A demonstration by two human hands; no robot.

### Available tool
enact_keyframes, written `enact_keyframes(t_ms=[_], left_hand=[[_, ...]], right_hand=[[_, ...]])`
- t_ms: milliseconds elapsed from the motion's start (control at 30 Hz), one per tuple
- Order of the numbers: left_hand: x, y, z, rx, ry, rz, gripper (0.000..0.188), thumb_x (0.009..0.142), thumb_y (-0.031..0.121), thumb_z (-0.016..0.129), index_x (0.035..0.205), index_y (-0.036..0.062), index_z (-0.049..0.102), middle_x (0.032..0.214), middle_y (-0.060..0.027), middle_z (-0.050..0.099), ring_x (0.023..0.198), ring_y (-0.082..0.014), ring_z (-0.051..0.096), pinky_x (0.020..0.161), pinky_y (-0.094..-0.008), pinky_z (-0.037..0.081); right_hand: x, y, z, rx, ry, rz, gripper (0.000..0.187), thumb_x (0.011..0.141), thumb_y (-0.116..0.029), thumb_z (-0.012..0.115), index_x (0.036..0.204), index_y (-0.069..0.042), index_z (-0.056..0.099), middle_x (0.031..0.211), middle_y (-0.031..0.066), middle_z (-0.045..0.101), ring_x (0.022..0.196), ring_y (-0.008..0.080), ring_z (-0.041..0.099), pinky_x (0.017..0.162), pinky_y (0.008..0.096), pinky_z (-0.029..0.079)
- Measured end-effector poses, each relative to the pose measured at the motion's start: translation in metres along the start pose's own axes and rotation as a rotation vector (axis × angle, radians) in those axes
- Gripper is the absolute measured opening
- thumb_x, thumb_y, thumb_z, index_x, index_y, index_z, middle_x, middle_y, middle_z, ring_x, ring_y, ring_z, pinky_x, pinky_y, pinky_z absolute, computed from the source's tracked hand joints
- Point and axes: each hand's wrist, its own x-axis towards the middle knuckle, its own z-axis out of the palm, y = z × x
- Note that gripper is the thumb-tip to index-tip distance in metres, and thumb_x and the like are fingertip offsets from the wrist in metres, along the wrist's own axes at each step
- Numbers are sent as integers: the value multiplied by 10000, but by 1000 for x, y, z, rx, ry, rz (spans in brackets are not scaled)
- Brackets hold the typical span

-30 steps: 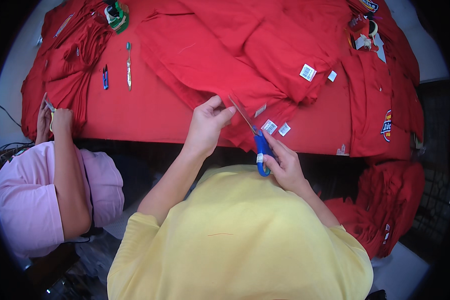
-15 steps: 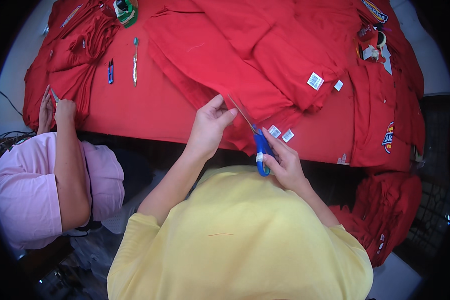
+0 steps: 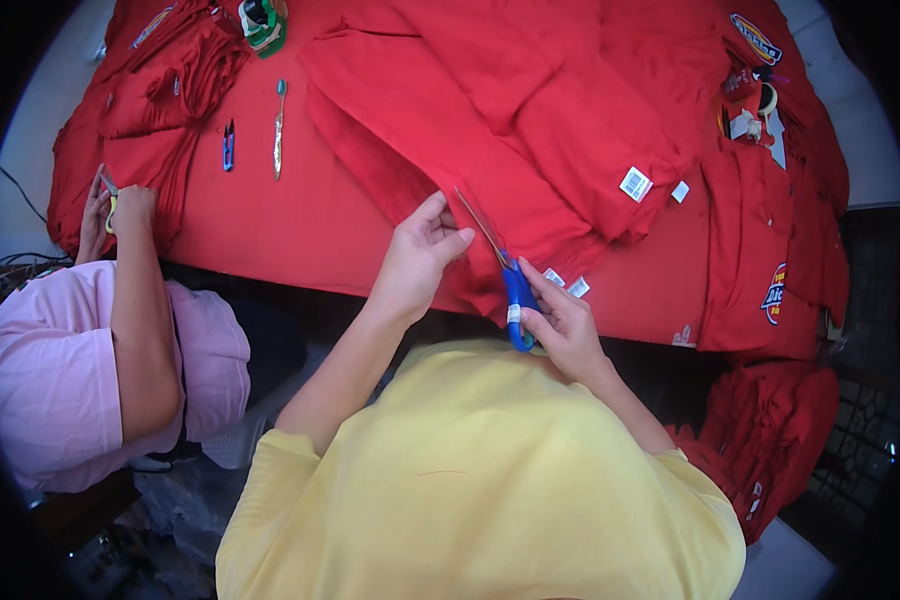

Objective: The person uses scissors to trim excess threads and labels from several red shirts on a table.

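My right hand (image 3: 567, 325) grips scissors (image 3: 518, 300) by their blue handles. The narrow blades look nearly closed and point up and left over the red garment (image 3: 540, 200). Close to the blade tips, my left hand (image 3: 422, 255) has its thumb and fingers bent together at the garment's near edge. Cloth appears to be held between them, though the fingertips are partly hidden. The garment lies in loose folds and hangs a little over the table edge. White tags (image 3: 635, 184) with barcodes show at its right side.
A co-worker's hands (image 3: 130, 205) hold small scissors at the left, by a red garment pile (image 3: 150, 100). On the red table (image 3: 240, 225) lie blue thread snips (image 3: 228, 146), a toothbrush (image 3: 279, 130) and a green tape dispenser (image 3: 263, 28). More folded red garments (image 3: 745, 230) are at right.
The view has shifted slightly, so the table items sit a little lower and to the right. The scissors have turned slightly in my right hand. My left hand stays at the garment edge.
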Motion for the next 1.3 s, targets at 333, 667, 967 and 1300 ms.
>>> enact_keyframes(t_ms=[333, 667, 967, 1300], left_hand=[[3, -3, -5, -19, -16, -25, 520, 838, -47, 565, 1327, 39, 412, 1093, -52, 575, 917, -83, 572, 766, -223, 465], [0, -21, -1, -80, -32, -131, 584, 835, -33, 584, 1346, 77, 324, 1130, -94, 578, 993, -192, 602, 821, -327, 516], [55, -19, -13, -98, 197, -93, 274, 923, 162, 548, 1143, 0, 523, 1061, -109, 616, 969, -223, 615, 848, -374, 508], [109, 18, -74, -570, 102, -4, 531, 1002, 358, 322, 1425, 51, 231, 1465, -115, 317, 1345, -299, 315, 1112, -478, 251]], right_hand=[[9, 10, 0, -2, 2, -61, 463, 905, -78, 515, 1362, -68, 438, 841, 103, 573, 702, 150, 596, 591, 253, 495], [54, -10, 1, 352, 97, -33, 588, 866, -33, 572, 1384, 3, 296, 1063, 110, 554, 859, 152, 601, 736, 277, 514], [74, 10, 5, 408, 61, 68, 590, 821, 43, 515, 1369, -19, 306, 1121, 86, 493, 1032, 144, 518, 901, 277, 421], [47, 36, -38, 2, -8, 181, 483, 855, -39, 567, 1317, -37, 425, 1189, 172, 561, 1085, 211, 565, 901, 325, 447]])
